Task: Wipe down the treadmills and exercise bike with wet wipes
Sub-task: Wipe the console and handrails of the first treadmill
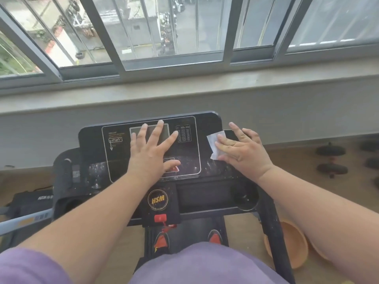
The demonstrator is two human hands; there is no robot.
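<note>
I stand on a black treadmill whose console (94, 140) faces me below a window. My left hand (152, 148) lies flat with spread fingers on the console's display panel. My right hand (243, 149) presses a white wet wipe (213, 143) against the console's right end with straight, spread fingers. The lower part of the console carries white specks and smears. A round HSM badge (158, 199) and a red safety key (160, 218) sit below the panel.
A cup holder (245, 198) sits at the console's right. Black dumbbells (331, 158) lie on the floor to the right, orange bowls (295, 244) beside the treadmill's right post. A grey sill (184, 93) and barred window lie ahead. Another machine (26, 203) stands left.
</note>
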